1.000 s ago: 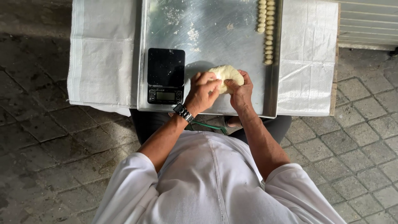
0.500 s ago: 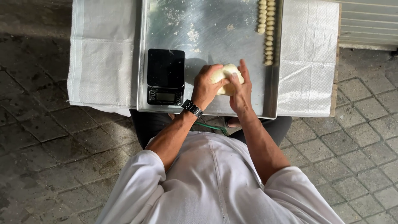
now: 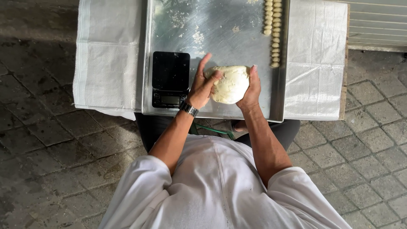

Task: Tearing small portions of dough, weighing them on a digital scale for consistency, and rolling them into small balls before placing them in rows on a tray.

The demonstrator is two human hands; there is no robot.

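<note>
- Head view: a pale, rounded lump of dough (image 3: 230,84) sits near the near edge of a metal tray (image 3: 220,29), toward its right side.
- The left hand (image 3: 202,87) grasps the dough's left side, thumb pressed onto the top of the lump, index finger stretched out toward the far edge.
- A dark wristwatch (image 3: 188,108) sits on the left wrist, just over the tray's near edge.
- The right hand (image 3: 251,89) cups the dough's right side, palm flat against it, fingers pointing toward the far edge.
- Both hands are closed around the dough from opposite sides; whether the lump rests on the tray or is lifted just above it cannot be told.
- A black digital scale (image 3: 170,79) lies at the tray's near left corner, just beside the left hand and not touching the dough.
- Two rows of small dough pieces (image 3: 273,32) run along the tray's right edge, from the far edge to about level with the dough.
- Traces of flour (image 3: 197,37) dust the tray's middle and far part.
- The tray lies on a surface covered with white woven sheeting (image 3: 108,59), which shows on both sides of the tray.
- The person wears a white shirt (image 3: 212,186) and stands at the near edge, over grey paving stones (image 3: 51,161).
</note>
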